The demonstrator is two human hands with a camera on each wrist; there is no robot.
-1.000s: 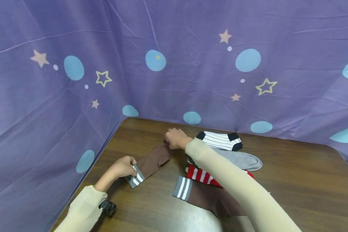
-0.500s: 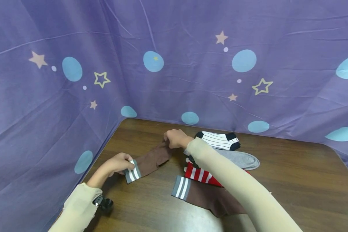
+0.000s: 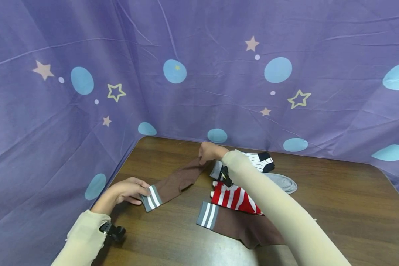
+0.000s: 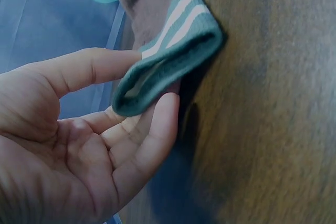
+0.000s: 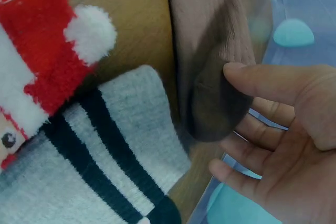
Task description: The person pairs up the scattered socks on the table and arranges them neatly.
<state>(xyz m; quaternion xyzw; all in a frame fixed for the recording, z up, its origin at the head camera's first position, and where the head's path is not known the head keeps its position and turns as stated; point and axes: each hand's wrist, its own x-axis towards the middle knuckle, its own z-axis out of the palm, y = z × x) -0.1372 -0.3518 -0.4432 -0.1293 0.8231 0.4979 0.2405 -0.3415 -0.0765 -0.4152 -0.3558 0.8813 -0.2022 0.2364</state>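
A brown sock with a grey, white-striped cuff stretches between both hands at the left of the table. My left hand holds its cuff, thumb on one side and fingers on the other. The cuff's opening faces the left wrist camera. At the far end, my right hand pinches the toe between thumb and fingers, slightly raised. Nearer the front lies a second brown sock with the same cuff, partly hidden by the right sleeve.
Behind the second brown sock lie a red-and-white striped sock, a grey sock with dark stripes, and white pinstriped socks with black parts. The right forearm covers parts of them. A purple curtain borders the wooden table.
My right hand has moved right and a little away with the toe, so the brown sock lies straighter. My left hand has shifted slightly left, its fingers more spread at the cuff.
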